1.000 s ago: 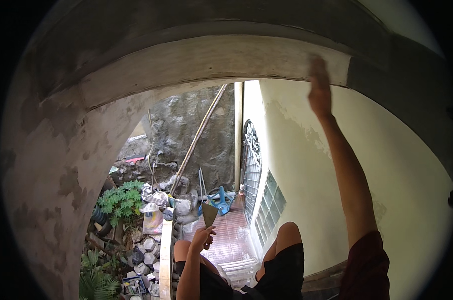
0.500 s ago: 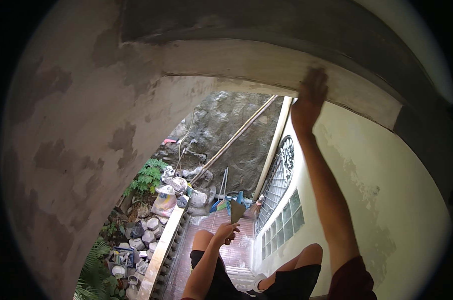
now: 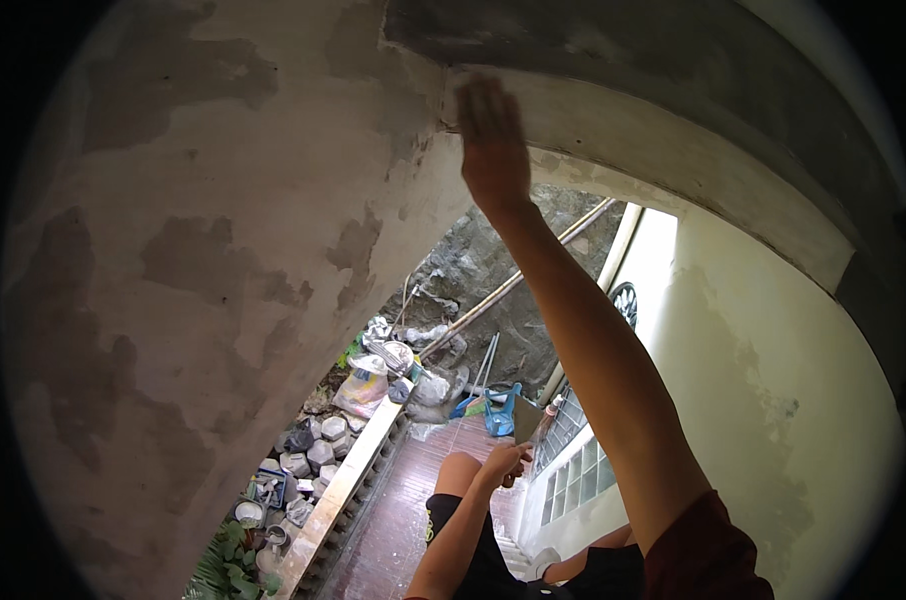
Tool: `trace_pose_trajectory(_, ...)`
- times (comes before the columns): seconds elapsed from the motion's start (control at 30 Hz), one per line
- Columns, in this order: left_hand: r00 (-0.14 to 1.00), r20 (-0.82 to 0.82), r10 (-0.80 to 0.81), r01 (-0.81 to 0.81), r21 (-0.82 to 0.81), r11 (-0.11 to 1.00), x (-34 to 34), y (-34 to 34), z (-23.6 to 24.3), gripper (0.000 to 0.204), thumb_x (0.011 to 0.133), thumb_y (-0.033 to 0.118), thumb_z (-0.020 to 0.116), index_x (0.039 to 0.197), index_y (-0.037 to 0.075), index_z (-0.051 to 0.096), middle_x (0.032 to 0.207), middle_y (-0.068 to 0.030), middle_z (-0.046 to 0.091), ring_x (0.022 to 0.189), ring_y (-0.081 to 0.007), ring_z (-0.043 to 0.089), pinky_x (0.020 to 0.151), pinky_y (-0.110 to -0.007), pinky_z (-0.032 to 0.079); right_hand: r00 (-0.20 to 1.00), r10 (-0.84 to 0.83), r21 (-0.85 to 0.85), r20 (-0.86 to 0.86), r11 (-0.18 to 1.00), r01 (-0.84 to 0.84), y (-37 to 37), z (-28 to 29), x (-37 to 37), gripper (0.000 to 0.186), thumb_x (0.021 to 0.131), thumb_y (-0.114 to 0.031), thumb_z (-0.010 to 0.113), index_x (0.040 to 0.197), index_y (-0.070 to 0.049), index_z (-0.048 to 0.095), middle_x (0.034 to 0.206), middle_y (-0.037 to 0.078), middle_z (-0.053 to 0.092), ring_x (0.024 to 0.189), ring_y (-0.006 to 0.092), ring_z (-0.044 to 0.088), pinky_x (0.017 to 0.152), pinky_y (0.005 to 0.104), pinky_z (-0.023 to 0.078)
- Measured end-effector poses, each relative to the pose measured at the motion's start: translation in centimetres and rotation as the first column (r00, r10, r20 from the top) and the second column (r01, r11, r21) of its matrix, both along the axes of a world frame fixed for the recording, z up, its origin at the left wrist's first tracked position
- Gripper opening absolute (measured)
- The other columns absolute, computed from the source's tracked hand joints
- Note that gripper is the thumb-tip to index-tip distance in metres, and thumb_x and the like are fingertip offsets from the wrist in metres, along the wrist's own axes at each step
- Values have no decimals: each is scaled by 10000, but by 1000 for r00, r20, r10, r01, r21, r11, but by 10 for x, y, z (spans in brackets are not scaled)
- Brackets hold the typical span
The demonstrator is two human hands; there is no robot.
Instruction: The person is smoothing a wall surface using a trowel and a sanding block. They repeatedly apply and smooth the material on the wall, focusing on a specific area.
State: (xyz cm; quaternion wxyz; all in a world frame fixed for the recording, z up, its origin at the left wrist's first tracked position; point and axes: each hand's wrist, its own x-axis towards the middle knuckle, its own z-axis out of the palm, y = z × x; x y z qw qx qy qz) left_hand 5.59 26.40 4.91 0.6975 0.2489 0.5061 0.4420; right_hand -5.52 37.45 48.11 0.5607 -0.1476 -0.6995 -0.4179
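My right hand [image 3: 495, 150] is raised high, its fingers stretched out flat against the plastered beam [image 3: 663, 135], close to the corner where it joins the patchy grey wall [image 3: 203, 180]. Nothing shows in this hand, and its fingertips are slightly blurred. Low down, in front of my knees, my left hand [image 3: 503, 464] is closed round the handle of a putty knife [image 3: 526, 420]. The knife's broad flat blade points upward, away from the wall and the beam. Most of its handle is hidden by my fingers.
Far below lies a reddish tiled floor [image 3: 398, 515], bordered by a balustrade [image 3: 343, 485]. Beyond the balustrade are stone blocks [image 3: 321, 455] and filled sacks [image 3: 361, 388]. Long poles [image 3: 518, 280] lean by the rock face. A cream wall [image 3: 723, 400] with a grille window stands at right.
My right hand has moved left along the beam to the corner with the wall. The view has turned left, while my left hand still grips the putty knife.
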Motion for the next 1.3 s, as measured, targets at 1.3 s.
trace_pose_trajectory(1.3, 875, -478, 69, 212, 509, 834, 27, -25, -27, 654, 918, 587, 525, 1059, -40, 647, 783, -143, 553, 644, -226, 545, 568, -355, 457, 131, -536, 342, -834, -689, -639, -125, -480, 278, 203, 983, -154, 549, 1165, -64, 561, 1071, 44, 641, 947, 154, 642, 839, 247, 522)
